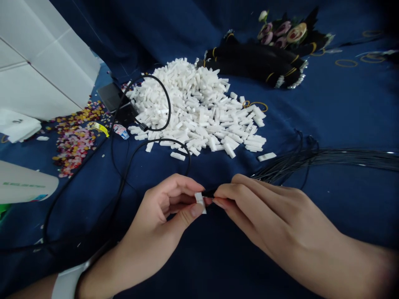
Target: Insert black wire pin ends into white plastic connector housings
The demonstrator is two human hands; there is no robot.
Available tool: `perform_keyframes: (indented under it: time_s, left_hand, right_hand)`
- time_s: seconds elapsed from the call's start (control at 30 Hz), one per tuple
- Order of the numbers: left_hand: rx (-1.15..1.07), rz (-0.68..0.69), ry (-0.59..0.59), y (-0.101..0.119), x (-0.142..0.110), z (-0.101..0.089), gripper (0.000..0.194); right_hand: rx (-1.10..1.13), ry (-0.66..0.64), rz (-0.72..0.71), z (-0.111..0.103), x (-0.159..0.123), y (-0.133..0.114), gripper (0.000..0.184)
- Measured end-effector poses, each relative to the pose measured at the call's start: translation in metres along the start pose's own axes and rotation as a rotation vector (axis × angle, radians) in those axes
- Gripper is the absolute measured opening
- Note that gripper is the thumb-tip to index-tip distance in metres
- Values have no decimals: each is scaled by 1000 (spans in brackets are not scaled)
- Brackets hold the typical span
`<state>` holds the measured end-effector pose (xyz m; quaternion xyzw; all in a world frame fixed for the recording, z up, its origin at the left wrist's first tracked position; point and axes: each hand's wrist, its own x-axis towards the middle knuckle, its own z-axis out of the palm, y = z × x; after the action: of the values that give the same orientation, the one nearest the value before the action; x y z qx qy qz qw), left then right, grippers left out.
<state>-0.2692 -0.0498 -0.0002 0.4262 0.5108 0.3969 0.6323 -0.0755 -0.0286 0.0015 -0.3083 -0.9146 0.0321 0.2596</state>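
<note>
Between thumb and fingers, my left hand (pixel 168 214) pinches a small white plastic piece (pixel 199 200), held roughly upright. My right hand (pixel 274 211) is closed just to its right, its thumb and forefinger gripping a thin black strand (pixel 209 193) whose tip meets the white piece. Whether the tip is inside the piece or only touching it, I cannot tell. Beyond both hands lies a large pile of similar white plastic pieces (pixel 187 104) on dark blue cloth (pixel 218 257). A bundle of thin black strands (pixel 343 158) stretches off to the right.
A black cable (pixel 124 178) loops across the left side, near a dark box (pixel 110 97) and scattered sequins (pixel 75 145). A white cup (pixel 25 182) lies at the left edge. Behind are black rolls with yellow bands (pixel 249 60), artificial flowers (pixel 283 33) and rubber bands (pixel 346 63).
</note>
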Motion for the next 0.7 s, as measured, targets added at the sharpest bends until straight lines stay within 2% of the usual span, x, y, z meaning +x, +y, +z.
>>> perform_keyframes:
  time_s: [0.7]
  left_hand:
    - [59,66,33,-4,-4,2,10]
  right_hand:
    - [-28,-18,-27,-2,-1,2,17]
